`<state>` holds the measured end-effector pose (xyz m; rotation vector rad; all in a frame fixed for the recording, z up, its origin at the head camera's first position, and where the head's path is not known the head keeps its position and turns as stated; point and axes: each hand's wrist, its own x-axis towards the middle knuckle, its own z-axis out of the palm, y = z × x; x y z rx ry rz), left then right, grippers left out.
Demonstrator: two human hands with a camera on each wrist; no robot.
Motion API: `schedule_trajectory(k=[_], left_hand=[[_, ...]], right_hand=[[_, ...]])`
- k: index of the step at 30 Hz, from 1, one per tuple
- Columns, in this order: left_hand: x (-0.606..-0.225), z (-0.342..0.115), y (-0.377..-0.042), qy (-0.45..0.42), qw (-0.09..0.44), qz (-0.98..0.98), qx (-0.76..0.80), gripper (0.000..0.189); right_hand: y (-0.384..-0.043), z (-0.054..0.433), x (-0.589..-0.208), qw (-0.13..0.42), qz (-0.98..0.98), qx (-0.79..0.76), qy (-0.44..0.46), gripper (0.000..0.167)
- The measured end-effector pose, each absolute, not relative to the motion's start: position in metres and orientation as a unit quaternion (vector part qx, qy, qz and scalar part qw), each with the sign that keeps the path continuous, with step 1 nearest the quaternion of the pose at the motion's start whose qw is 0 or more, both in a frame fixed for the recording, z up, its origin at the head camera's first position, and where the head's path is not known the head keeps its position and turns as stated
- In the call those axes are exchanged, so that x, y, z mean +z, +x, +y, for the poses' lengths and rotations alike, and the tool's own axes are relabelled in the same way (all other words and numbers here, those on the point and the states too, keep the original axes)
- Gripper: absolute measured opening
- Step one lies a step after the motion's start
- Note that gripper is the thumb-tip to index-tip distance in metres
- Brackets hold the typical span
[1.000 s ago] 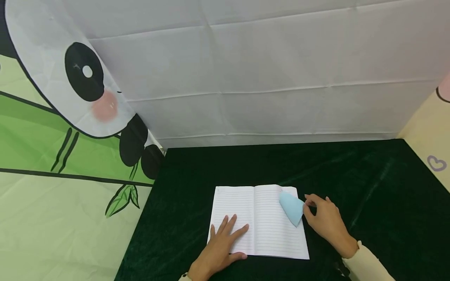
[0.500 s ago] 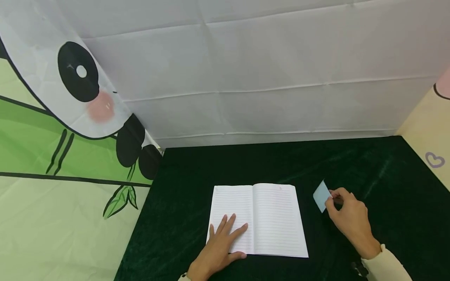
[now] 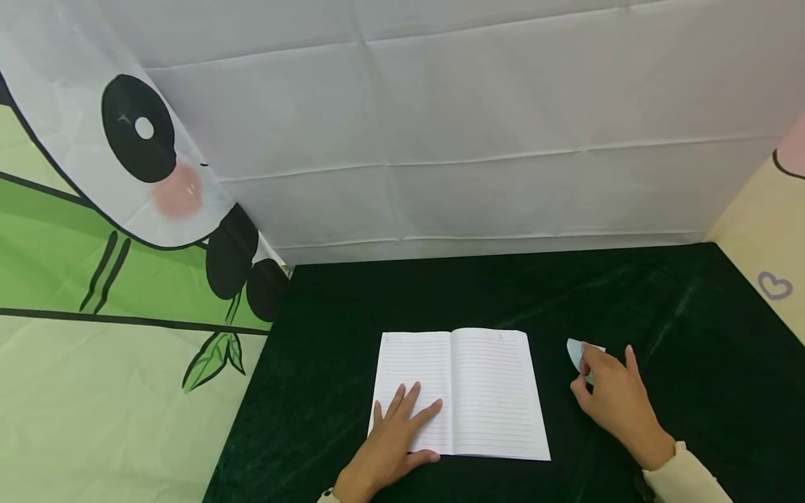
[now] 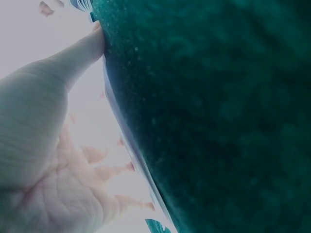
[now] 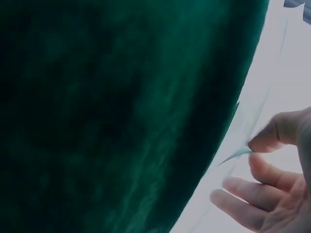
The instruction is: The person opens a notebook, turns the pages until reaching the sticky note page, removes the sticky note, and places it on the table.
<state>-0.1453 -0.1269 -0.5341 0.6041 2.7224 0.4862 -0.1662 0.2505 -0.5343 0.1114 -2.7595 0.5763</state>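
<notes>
An open lined notebook [image 3: 497, 398] lies on the dark green cloth in the head view. On its left page my left hand [image 3: 390, 447] rests with fingers spread and the thumb at the lower edge near the fold. To the right of the notebook, my right hand [image 3: 616, 405] pinches a small light-blue sticky note [image 3: 574, 351] between thumb and index finger. Much of the note hides behind the fingers. In the right wrist view the sticky note [image 5: 236, 154] shows as a thin curved edge at the fingertips, the other fingers loosely bent.
A dark green velvety cloth [image 3: 465, 297] covers the table. Behind it hangs a white creased backdrop [image 3: 440, 126]. A printed cartoon panel [image 3: 126, 230] stands at the left, and a cream panel [image 3: 776, 244] at the right.
My right hand has taken the blue sticky note off the notebook's right page and moved it right, over the cloth, then turned it slightly. The left hand stays in place.
</notes>
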Motion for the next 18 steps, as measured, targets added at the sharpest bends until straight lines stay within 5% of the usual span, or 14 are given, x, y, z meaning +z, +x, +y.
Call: schedule_trajectory(k=[18], left_hand=[[-0.5342,-0.1266,-0.1421,0.222,0.15,0.949,0.163,0.073]], right_hand=[[-0.1628,0.2417,-0.5416,-0.059,-0.977,0.2,0.053,0.016]])
